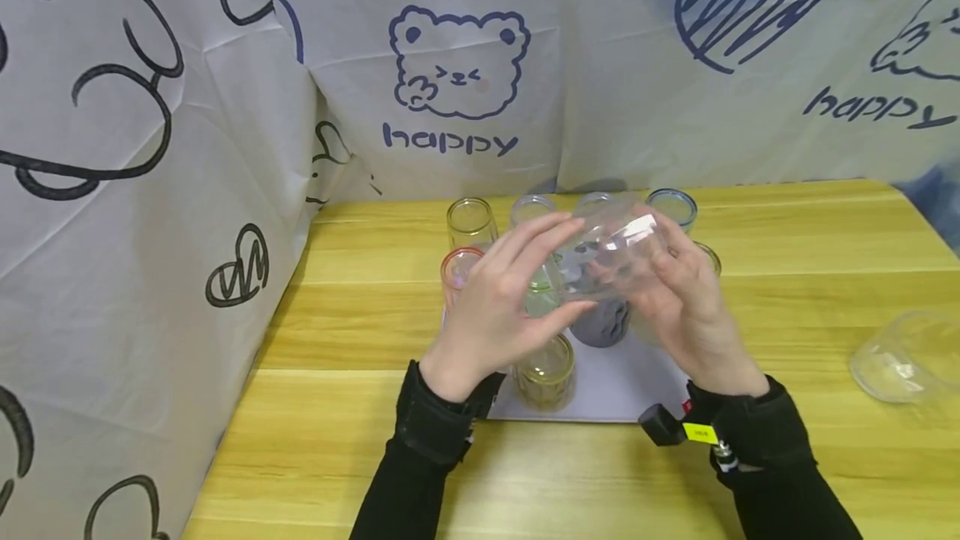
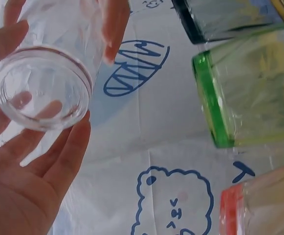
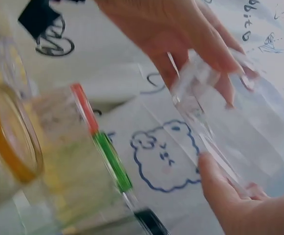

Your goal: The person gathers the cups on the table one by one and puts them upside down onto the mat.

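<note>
A clear glass (image 1: 615, 252) is held up, tilted on its side, between both hands over a group of glasses. My left hand (image 1: 491, 307) grips its left end, with fingers above and thumb below. On the other end, the right hand (image 1: 690, 315) has its fingers and thumb round the wall. The left wrist view shows a thick round end of the clear glass (image 2: 44, 90) against the left fingers. From the right wrist, the same clear glass (image 3: 249, 132) appears blurred between the two hands.
A white tray (image 1: 615, 402) below carries several glasses: yellow-rimmed (image 1: 546, 382) in front, red-rimmed (image 1: 459, 261) at left, green-rimmed (image 2: 210, 100), blue-rimmed (image 1: 672, 205) at the back right. Another clear glass (image 1: 892, 369) is apart at the right edge. A printed cloth (image 1: 600, 123) hangs behind the wooden table (image 1: 360, 323).
</note>
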`<state>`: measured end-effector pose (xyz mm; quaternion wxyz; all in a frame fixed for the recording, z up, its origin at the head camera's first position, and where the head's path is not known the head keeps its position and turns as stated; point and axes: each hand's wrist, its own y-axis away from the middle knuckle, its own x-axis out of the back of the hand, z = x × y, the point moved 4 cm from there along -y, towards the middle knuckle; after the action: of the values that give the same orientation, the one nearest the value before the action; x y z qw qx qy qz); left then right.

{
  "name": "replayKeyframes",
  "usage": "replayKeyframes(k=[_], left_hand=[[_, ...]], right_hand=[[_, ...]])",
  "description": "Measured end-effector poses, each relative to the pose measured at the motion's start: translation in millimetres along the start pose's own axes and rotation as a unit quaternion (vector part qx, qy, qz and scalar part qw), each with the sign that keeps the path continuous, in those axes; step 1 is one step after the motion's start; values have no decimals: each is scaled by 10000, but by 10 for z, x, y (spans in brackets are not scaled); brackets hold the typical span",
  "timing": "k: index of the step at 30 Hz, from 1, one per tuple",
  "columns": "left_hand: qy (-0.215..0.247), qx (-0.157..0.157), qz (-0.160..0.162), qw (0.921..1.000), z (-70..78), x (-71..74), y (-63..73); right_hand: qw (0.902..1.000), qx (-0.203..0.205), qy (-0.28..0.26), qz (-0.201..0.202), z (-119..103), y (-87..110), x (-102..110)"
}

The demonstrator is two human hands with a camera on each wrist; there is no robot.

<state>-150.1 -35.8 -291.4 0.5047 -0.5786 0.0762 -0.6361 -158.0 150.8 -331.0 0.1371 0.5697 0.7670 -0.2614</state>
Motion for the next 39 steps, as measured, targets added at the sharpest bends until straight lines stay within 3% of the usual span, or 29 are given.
replayKeyframes(k=[7, 11, 15, 21, 28, 39], left_hand=[[135, -139, -225, 9996, -5, 10, 10], [220, -72, -231, 9995, -16, -8, 10], [614, 76, 37, 9981, -34, -38, -3], [1346, 485, 476, 9886, -23, -105, -22], [1654, 1190, 342, 9784, -40, -173, -1], [1779, 1200, 331, 9761, -52, -180, -5]], right_hand=[[9964, -237, 815, -43, -67, 8, 22], [9950, -261, 969, -6, -57, 14, 22], [9963, -296, 808, 10, 0, 1, 6], [9981, -252, 427, -358, 73, -18, -87], [9988, 244, 41, -414, 123, -22, -106], [9997, -18, 205, -137, 125, 1, -89]])
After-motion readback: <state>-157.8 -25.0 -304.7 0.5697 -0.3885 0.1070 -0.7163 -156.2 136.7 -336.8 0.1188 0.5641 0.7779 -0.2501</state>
